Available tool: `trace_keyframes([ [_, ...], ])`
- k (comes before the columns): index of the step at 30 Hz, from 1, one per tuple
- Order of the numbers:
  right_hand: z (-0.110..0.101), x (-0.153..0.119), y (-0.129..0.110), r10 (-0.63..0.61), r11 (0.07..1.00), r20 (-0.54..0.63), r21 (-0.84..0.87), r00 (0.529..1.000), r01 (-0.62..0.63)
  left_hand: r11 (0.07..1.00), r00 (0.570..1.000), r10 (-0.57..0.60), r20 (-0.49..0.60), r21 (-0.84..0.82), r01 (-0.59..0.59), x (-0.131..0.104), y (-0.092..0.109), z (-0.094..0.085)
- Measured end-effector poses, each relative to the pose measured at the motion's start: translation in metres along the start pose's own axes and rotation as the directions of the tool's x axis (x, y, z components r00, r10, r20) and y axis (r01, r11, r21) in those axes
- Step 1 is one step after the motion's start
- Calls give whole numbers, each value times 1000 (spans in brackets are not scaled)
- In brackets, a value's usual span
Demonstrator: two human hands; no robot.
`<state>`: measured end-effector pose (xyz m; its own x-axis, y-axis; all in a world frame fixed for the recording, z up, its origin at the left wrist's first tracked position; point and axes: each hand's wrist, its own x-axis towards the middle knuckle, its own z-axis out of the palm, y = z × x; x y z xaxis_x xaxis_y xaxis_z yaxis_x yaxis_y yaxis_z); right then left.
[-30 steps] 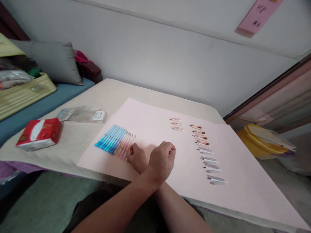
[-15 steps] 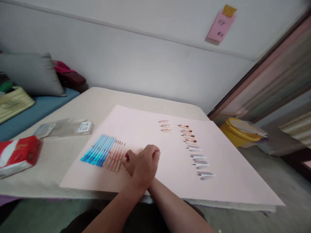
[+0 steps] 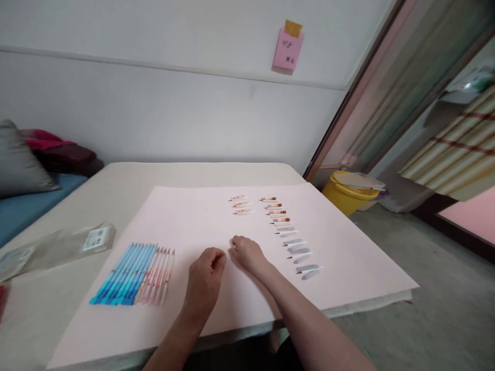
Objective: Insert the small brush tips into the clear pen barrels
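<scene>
My left hand [image 3: 205, 275] rests on the pale pink sheet [image 3: 193, 221] with its fingers curled closed. My right hand [image 3: 249, 253] lies just to its right and a little farther off, also curled. What either hand holds, if anything, is hidden. To the left, blue pens [image 3: 126, 273] lie side by side, tips pointing away from me. Several pink-and-white pens [image 3: 158, 275] adjoin them. Beyond my right hand are three short dark-tipped pieces [image 3: 242, 204]. Right of these runs a column of similar pieces, some brown-ended [image 3: 278, 212], others greyish [image 3: 297, 251].
A clear plastic wrapper [image 3: 87, 242] lies at the table's left. Behind stands a white wall [image 3: 174, 118] with a pink note [image 3: 288, 50] taped on. A yellow bucket [image 3: 344, 195] is on the floor at right; a grey cushion [image 3: 19, 165] is at left.
My crossed forearms have come apart. My right hand has moved right, away from the pink-and-white pens, and my left hand is now left of it. The view has turned rightward.
</scene>
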<state>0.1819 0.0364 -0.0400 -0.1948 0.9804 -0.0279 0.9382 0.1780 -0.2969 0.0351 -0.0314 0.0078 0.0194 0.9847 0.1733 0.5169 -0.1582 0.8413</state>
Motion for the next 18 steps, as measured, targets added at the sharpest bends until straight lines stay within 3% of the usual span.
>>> trace_keyframes([
  [3, -16, 2, 17, 79, 996, -46, -35, 996, -81, 999, 999, -20, 33, 50, 18, 5, -5, 6],
  [7, -36, 1, 21, 168, 985, -121, 50, 978, -163, 987, 998, -26, 55, 159, 17, 7, -21, 21],
  [12, -44, -10, 16, 129, 986, -209, 133, 969, -102, 960, 998, -11, 67, 281, -8, 16, -48, 50],
  [16, -44, -22, 11, 39, 986, -276, 167, 960, 8, 932, 991, 46, 122, 351, -86, 51, -41, 79],
  [18, -45, -26, 9, 25, 986, -338, 166, 941, 33, 932, 970, 167, 176, 292, -213, 78, -27, 95],
])
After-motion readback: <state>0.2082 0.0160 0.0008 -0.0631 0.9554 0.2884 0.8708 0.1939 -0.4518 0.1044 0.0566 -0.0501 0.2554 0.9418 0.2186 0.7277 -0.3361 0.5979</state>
